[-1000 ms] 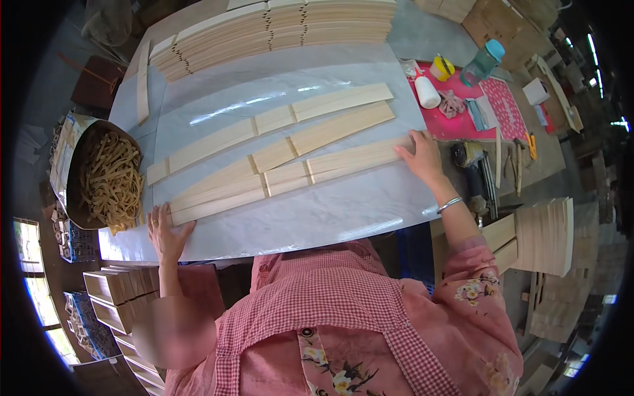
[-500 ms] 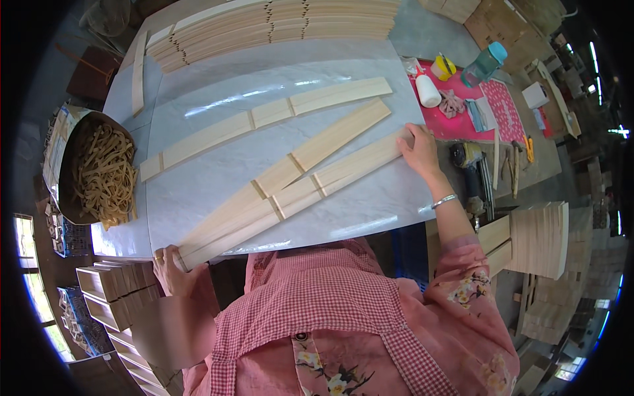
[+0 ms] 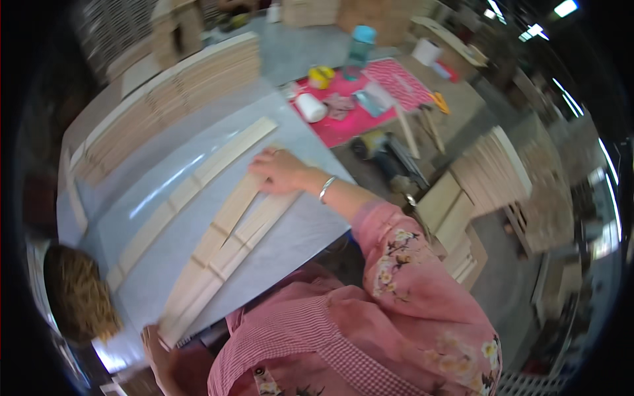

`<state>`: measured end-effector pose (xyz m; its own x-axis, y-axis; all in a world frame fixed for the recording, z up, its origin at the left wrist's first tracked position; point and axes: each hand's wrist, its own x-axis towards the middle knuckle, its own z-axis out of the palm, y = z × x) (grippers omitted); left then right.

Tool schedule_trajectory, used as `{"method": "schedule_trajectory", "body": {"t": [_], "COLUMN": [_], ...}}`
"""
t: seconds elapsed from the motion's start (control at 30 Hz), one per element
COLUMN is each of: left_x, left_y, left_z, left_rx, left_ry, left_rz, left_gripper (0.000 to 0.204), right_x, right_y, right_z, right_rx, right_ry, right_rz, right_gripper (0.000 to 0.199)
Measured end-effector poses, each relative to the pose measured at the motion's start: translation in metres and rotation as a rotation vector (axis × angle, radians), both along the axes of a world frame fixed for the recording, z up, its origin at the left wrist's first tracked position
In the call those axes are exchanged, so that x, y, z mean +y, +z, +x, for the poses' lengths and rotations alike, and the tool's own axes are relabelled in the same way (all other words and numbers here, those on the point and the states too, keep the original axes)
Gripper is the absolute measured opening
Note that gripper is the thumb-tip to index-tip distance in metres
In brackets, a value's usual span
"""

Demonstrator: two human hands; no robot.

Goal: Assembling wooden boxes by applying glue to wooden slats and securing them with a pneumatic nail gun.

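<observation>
Two pale wooden slats with crosswise grooves lie on the grey table in a narrow V, closed at the near left and spread at the far end. My right hand (image 3: 281, 173) curls over the far end of the upper slat (image 3: 228, 214), its wrist and forearm covering part of the lower slat (image 3: 254, 230). At the near-left corner, my left hand (image 3: 157, 356) grips the slats' meeting ends, its fingers partly hidden and blurred. Farther back, a third grooved slat (image 3: 198, 179) rests apart from both hands.
A long stack of slats (image 3: 172, 99) stands at the back of the table. A tub of tan strips (image 3: 79, 294) sits at left. On a pink mat (image 3: 337, 132) are a white bottle (image 3: 310, 107) and a teal bottle (image 3: 358, 56). Stacked boards (image 3: 485, 171) stand at right.
My right hand has left the lower slat's far end and moved over to the upper slat's. My left hand stays at the near ends. The whole view has swung to the right.
</observation>
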<state>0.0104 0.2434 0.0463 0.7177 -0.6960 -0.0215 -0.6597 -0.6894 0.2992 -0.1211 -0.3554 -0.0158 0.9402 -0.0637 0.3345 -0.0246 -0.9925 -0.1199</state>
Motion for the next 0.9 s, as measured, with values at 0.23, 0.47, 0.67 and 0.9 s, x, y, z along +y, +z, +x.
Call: {"method": "schedule_trajectory", "body": {"t": [0.23,0.47,0.67,0.9], "left_x": [-0.025,-0.026,-0.037,-0.058], "left_y": [0.009,0.029,0.074,0.098], "left_z": [0.050,0.062,0.021,0.012], "left_rx": [0.117,0.000,-0.004,-0.183], "left_ry": [-0.147,-0.165,-0.073,-0.115], "left_rz": [0.056,-0.013,0.084,0.076], "left_gripper": [0.052,0.062,0.058,0.056], "right_x": [0.003,-0.003,-0.020,-0.027], "right_y": [0.030,0.027,0.040,0.045], "right_z": [-0.078,-0.078,-0.091,-0.084], "right_rx": [0.127,0.156,0.166,0.200], "right_ry": [-0.185,-0.226,-0.162,-0.136], "right_rz": [0.020,0.014,0.092,0.077], "right_gripper": [0.048,0.052,0.055,0.056]}}
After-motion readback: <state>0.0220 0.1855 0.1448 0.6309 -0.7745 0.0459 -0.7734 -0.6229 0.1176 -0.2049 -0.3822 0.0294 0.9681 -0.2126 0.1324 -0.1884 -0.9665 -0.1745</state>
